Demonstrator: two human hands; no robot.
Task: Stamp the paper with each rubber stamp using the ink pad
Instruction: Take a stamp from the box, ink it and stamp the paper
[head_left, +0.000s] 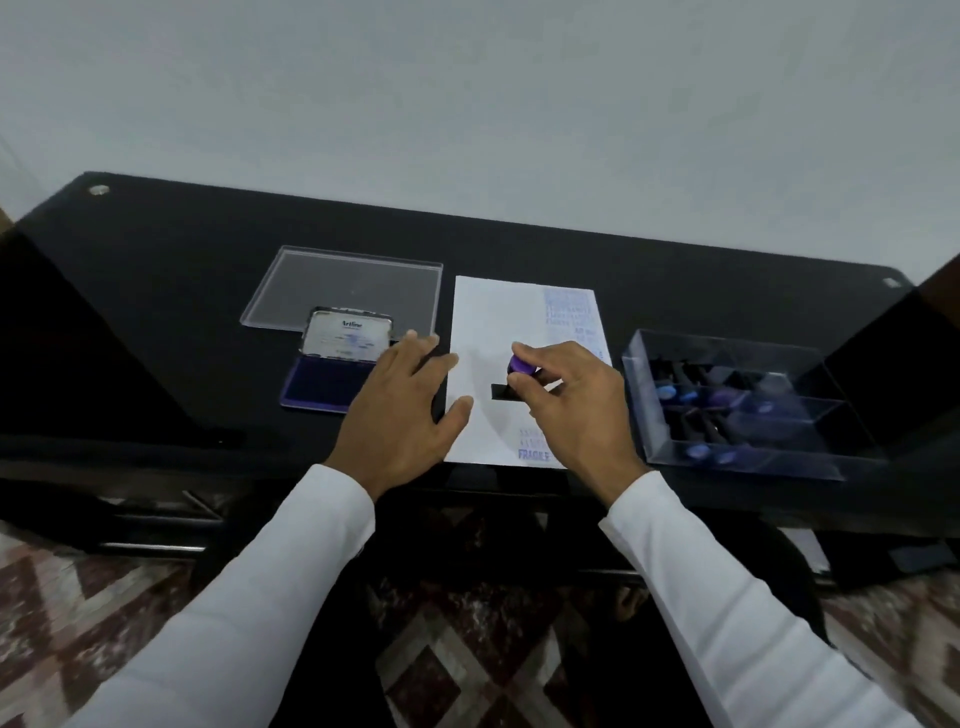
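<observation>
My right hand (571, 402) pinches the stamp (519, 376) seemingly on paper (483, 332); left hand (405, 410), fingers flat, steadies it. Rocking the stamp risks smudging.

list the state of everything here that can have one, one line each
ink pad: lid open, inked surface bare
paper: flat on the table, stamped along its right edge and near corner
rubber stamp: upright, base down on the paper
stamp box: uncovered, stamps inside
clear lid: off, lying flat behind the ink pad
left hand: flat, holding the paper's left edge
right hand: grips the stamp
</observation>
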